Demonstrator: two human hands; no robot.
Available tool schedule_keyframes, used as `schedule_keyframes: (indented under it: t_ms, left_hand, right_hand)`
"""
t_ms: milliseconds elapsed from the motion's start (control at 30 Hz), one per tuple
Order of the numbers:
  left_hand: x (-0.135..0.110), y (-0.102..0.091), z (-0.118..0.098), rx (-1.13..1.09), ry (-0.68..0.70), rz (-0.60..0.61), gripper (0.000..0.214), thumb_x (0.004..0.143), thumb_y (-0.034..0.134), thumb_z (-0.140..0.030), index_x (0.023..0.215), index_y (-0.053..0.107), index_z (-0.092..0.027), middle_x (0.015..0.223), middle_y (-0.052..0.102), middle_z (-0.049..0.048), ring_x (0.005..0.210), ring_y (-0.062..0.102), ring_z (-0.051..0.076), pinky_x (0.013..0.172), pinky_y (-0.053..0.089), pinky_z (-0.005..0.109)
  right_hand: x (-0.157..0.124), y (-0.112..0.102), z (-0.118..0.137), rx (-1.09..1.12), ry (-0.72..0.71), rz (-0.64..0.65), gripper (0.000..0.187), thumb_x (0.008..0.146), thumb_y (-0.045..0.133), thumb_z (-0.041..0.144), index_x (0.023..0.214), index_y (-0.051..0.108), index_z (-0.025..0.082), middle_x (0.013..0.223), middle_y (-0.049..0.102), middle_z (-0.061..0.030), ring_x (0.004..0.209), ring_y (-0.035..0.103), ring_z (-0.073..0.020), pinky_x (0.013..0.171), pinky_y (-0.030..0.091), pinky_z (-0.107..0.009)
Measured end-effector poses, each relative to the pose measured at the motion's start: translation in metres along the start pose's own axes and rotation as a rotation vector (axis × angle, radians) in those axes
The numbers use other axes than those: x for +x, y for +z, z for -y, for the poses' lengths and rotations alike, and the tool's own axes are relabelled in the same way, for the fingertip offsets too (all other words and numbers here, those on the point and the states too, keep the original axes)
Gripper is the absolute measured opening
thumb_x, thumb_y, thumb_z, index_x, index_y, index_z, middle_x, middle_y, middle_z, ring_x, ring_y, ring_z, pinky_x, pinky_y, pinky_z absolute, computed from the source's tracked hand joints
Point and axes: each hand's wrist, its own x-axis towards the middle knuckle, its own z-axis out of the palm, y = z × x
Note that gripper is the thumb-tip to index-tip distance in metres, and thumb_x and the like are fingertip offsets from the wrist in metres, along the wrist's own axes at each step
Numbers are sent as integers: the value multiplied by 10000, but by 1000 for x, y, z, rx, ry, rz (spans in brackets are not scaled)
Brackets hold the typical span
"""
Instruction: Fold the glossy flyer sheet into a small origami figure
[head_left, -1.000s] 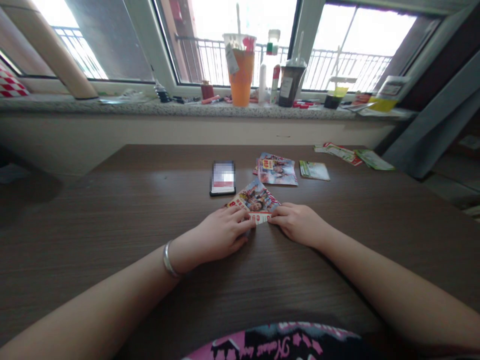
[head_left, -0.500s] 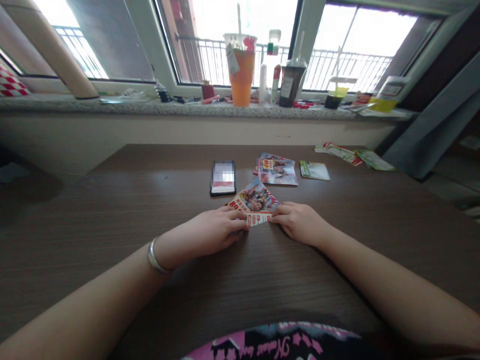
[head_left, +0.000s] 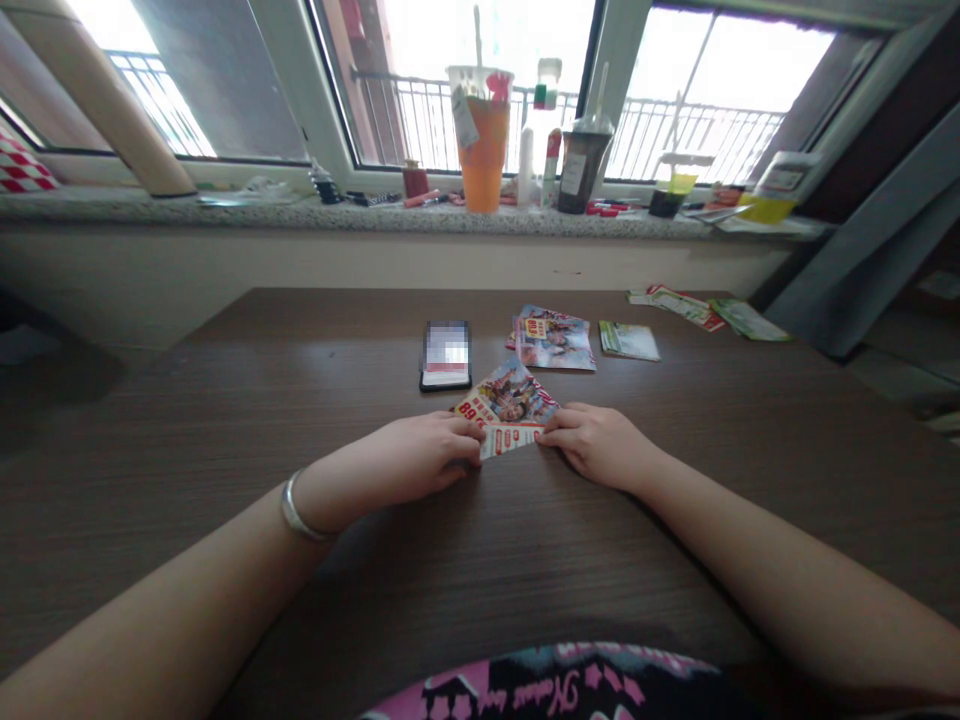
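A folded colourful leaflet point(head_left: 509, 405) with red print lies on the dark wooden table point(head_left: 225, 420) in front of me. My left hand point(head_left: 416, 462) rests on the table with curled fingers pressing the leaflet's left lower corner; a silver bangle sits on that wrist. My right hand point(head_left: 600, 443) pinches and holds down the leaflet's right corner with its fingertips together.
A phone point(head_left: 445, 355) lies just behind the leaflet. More leaflets point(head_left: 555, 340) and a green card point(head_left: 628, 341) lie further back, others at the far right point(head_left: 679, 303). The stone windowsill holds an orange drink cup point(head_left: 481, 140), a dark drink cup point(head_left: 580, 165) and small bottles.
My left hand has slid to the left along the leaflet's lower edge, uncovering more of the white folded strip. The right hand has stayed in place.
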Motion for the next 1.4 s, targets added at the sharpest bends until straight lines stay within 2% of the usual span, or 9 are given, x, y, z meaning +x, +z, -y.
schedule_keyframes:
  t_ms: [200,567,700,767,833,1000,1200,1400]
  left_hand:
    - [-4,4,7,27,39,-20,244,845,559,-113,985,695,-261,1194,646,-3,1081,610,184,974,458,300]
    - [-1,-3,-5,32,-12,37,184,899,523,-191,957,690,-239,1142,655,10,1090,593,193,1000,438,317]
    - [-1,2,-5,96,-95,-12,262,915,527,-294,1153,626,-240,1140,634,50,1079,585,221,949,468,342]
    - [1,9,-5,170,-72,-82,365,932,506,-352,1277,552,-240,1215,590,83,1102,564,243,966,454,375]
    - [3,17,-4,225,-30,-113,433,917,534,-409,1319,521,-251,1238,560,106,1125,543,267,991,433,410]
    - [4,30,-2,273,-65,-127,510,903,548,-454,1379,451,-299,1253,526,108,1171,505,313,999,420,472]
    - [3,32,1,201,-23,-176,449,895,579,-402,1317,502,-271,1346,484,103,1251,465,306,1073,366,483]
    - [6,31,1,179,1,-168,299,904,571,-356,1155,582,-194,1420,454,116,1357,367,303,1123,316,484]
  right_hand:
    - [-2,3,-4,31,-1,-12,296,885,478,127,1015,729,217,948,698,-62,842,607,-187,749,496,-315]
    - [-4,4,-7,127,28,-30,297,857,490,99,979,728,228,967,698,-44,872,617,-180,794,503,-319]
    - [-4,3,-6,126,10,-61,287,852,490,106,1017,707,197,936,695,-60,866,607,-191,803,509,-330]
    - [-4,2,-5,122,36,-94,299,853,485,112,1066,684,180,939,695,-69,875,602,-200,812,512,-345]
    - [-3,0,-5,123,91,-150,304,856,489,126,1102,664,165,982,696,-82,917,599,-212,837,512,-364]
    - [-1,-3,-8,169,140,-278,339,848,500,126,1154,638,173,1084,689,-82,1021,583,-225,930,488,-409]
    - [0,-2,-13,252,137,-345,359,827,509,107,1133,651,230,1134,678,-60,1091,573,-231,974,453,-463]
    - [-1,-1,-15,266,131,-337,310,853,518,132,1122,650,212,1133,663,-77,1115,558,-228,987,437,-457]
